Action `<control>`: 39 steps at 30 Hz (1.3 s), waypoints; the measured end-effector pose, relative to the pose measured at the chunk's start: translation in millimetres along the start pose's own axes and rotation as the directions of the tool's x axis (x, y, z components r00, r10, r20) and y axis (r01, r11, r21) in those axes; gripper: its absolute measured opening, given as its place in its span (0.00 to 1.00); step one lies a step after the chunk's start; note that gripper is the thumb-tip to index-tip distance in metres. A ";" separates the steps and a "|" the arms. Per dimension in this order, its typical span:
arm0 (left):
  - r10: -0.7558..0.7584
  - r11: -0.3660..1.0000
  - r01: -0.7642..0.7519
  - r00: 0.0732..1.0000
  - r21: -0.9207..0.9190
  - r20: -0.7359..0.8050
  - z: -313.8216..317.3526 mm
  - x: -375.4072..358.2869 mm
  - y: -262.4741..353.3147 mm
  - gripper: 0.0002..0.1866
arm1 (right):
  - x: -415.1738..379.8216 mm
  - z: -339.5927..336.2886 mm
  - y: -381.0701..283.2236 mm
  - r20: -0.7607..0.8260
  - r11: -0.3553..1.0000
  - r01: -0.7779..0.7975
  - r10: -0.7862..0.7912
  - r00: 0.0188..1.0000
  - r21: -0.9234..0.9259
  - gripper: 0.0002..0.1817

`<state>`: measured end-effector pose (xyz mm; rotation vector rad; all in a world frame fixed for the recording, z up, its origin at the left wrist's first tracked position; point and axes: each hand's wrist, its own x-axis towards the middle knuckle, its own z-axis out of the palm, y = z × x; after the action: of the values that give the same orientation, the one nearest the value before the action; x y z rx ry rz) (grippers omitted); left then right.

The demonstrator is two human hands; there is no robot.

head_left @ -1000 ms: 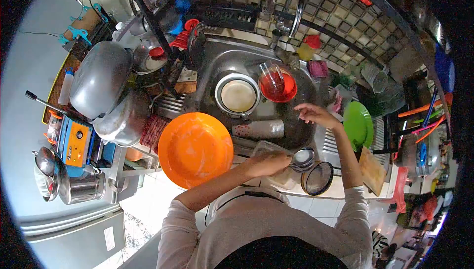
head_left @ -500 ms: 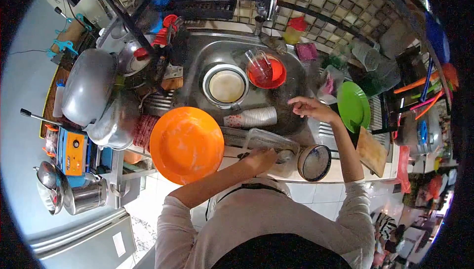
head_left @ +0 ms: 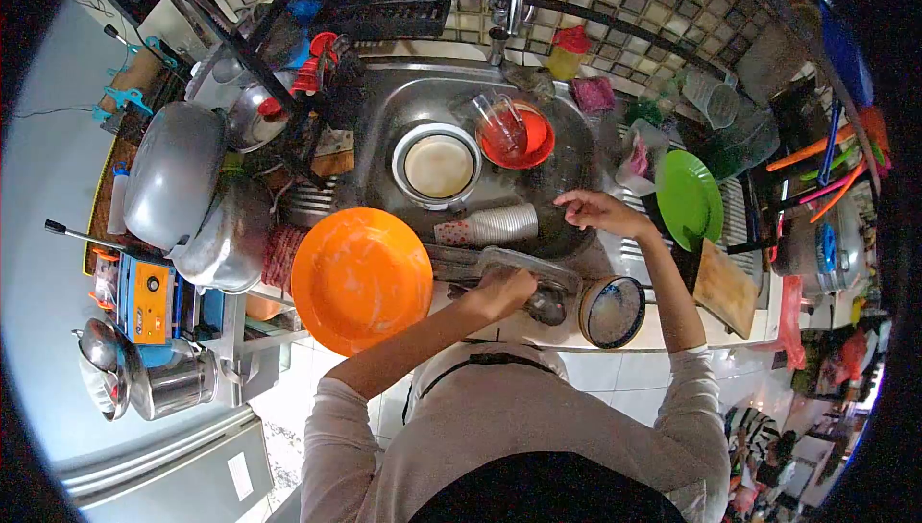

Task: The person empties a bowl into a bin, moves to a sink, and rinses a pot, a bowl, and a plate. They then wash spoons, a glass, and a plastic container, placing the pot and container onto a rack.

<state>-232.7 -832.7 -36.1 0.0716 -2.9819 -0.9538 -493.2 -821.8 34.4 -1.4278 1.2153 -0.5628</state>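
My left hand (head_left: 504, 292) is closed at the near-left side of a clear plastic container (head_left: 530, 262) at the sink's front edge. Its fingertips are hidden from above. A dark shiny patch shows just right of the hand, beneath the container's rim. My right hand (head_left: 603, 214) hovers over the sink's right side with its fingers apart and nothing in them. Left of it, a stack of disposable cups (head_left: 488, 225) lies on its side in the sink. A round dark-rimmed bowl (head_left: 613, 312) stands on the front ledge, right of the container.
In the steel sink (head_left: 375, 139) are a round metal pot (head_left: 437, 163) and a red bowl (head_left: 543, 146) holding clear glasses. A soapy orange basin (head_left: 361, 281) sits front left. A green plate (head_left: 689, 200) and a wooden board (head_left: 724, 290) are at right.
The clear container has tilted, and its rim now looks narrower. My left hand has moved slightly up toward the sink. My right hand has stayed nearly in place.
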 end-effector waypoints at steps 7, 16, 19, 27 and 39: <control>-0.077 0.965 0.156 0.937 0.212 -0.341 -17.3 -2.5 14.5 0.08 | 2.0 -0.6 5.0 0.018 0.998 0.028 -0.029 0.999 0.064 0.20; -0.335 0.721 0.116 0.922 -0.683 -0.197 0.4 12.2 0.9 0.06 | 1.8 -0.3 -6.0 0.028 1.000 -0.007 0.007 1.000 0.014 0.20; -0.245 0.822 0.190 0.969 -0.537 -0.031 -16.6 13.2 7.1 0.09 | 3.2 0.1 -3.0 0.020 1.000 0.007 -0.007 1.000 -0.004 0.20; -0.187 0.963 0.188 0.982 0.191 -0.023 -38.8 30.9 46.7 0.06 | 5.1 1.4 -6.4 0.039 1.000 -0.019 0.018 0.999 0.023 0.20; -0.182 0.878 0.151 0.983 0.454 0.026 -52.5 45.7 35.5 0.05 | 21.4 -11.5 3.2 0.114 0.998 -0.028 0.022 0.993 0.052 0.21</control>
<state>-278.6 -836.3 27.1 0.3093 -3.2350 -0.2480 -496.7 -845.3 28.4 -1.3787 1.1183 -0.4867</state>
